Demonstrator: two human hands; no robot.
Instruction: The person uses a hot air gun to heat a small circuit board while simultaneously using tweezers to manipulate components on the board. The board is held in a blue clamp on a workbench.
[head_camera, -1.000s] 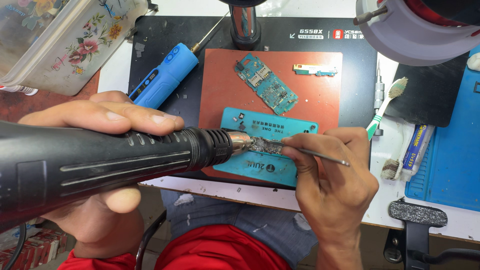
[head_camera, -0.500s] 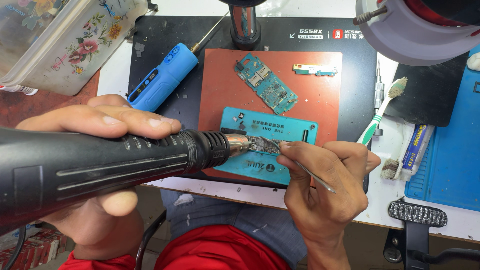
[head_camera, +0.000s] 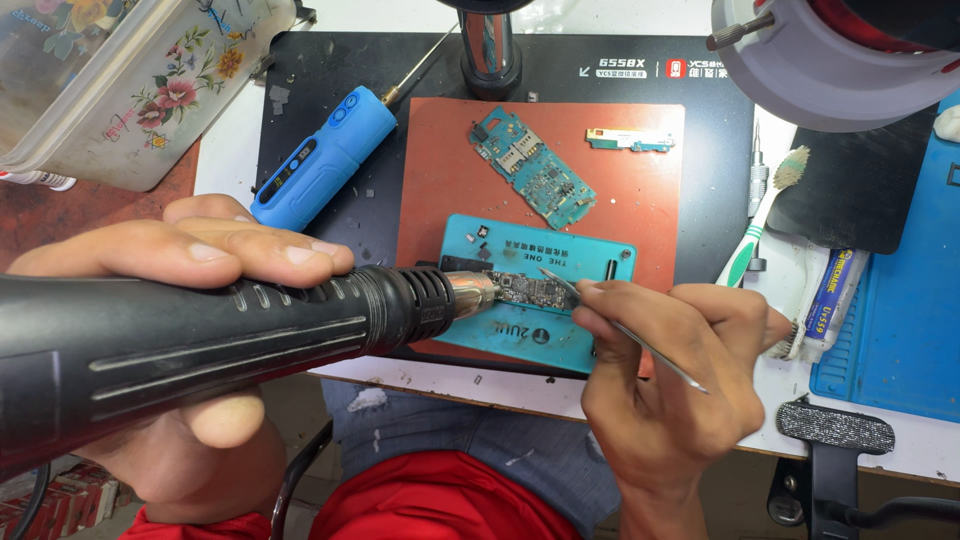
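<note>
the small circuit board (head_camera: 528, 292) sits clamped in the teal holder (head_camera: 560, 300) on your desk (head_camera: 880, 440). your left hand (head_camera: 180, 300) grips the hot air gun (head_camera: 200, 345), nozzle at the board; your right hand (head_camera: 680, 370) pinches tweezers (head_camera: 625, 335) against it. the heating looks underway, nothing lifted off yet.

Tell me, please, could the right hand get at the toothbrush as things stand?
Probably yes, once freed. The right hand holds tweezers at the small board; the toothbrush lies uncovered just beyond it on the mat's edge, with nothing between them.
</note>
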